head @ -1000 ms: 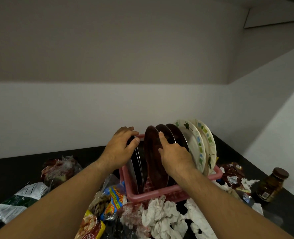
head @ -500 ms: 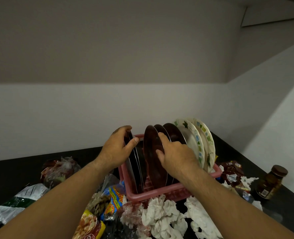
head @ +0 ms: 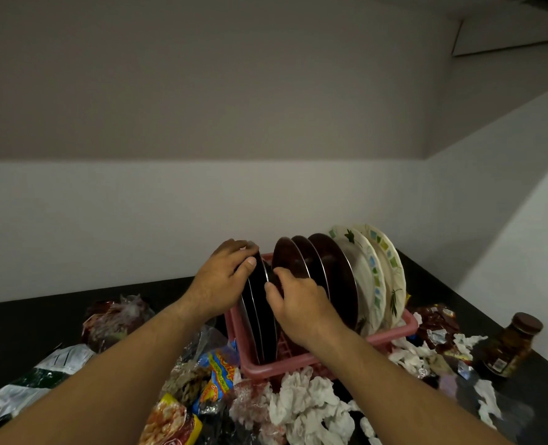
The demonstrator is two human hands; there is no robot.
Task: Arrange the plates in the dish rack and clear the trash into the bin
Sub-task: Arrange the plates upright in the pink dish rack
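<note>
Both grip black plates (head: 260, 316): left hand (head: 218, 284), and right hand (head: 301, 303), shifted off brown plate (head: 287, 255).

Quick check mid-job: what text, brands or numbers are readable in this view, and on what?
No text reads clearly.
Red lettering on the blue and orange snack packet: blurred.
Label on the jar: too small.
Print on the white and green packet: blurred.

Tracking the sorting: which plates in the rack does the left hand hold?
The left hand grips the black plates at the pink rack's left end; the brown plates and patterned white plates stand further right.
</note>
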